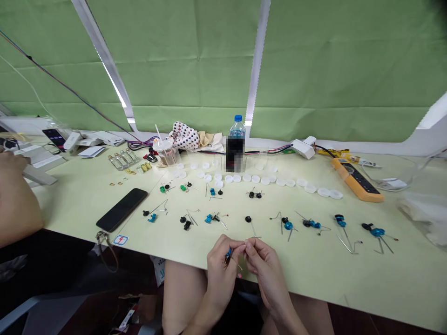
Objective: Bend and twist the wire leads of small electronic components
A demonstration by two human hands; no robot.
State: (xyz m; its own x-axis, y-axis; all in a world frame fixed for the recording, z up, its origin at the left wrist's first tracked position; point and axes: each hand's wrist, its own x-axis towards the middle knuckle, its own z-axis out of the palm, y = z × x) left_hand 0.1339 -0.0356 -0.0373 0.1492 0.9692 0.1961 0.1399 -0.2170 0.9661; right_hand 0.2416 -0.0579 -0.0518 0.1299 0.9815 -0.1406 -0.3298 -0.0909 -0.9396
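My left hand [222, 267] is closed at the table's front edge, with a small blue plastic part [228, 253] tucked in its fingers. A thin metal wire [239, 265] sticks out below that hand, close to a tiny pink piece [240, 275]. The fingertips of my right hand [267, 270] are pinched together and meet the left fingertips; what lies between them is too small to make out. Just beyond the hands lies a black round-headed part [248, 218] with a bent wire. More blue parts [288, 225] with black pieces and wires lie in small groups to both sides.
White round caps [255, 179] form a row across the table [401, 274]. Behind them stands a bottle [238, 128]. A multimeter [358, 179] lies right, a phone [122, 209] left, near small glass bottles [124, 160]. Another person's arm [17, 200] rests at far left.
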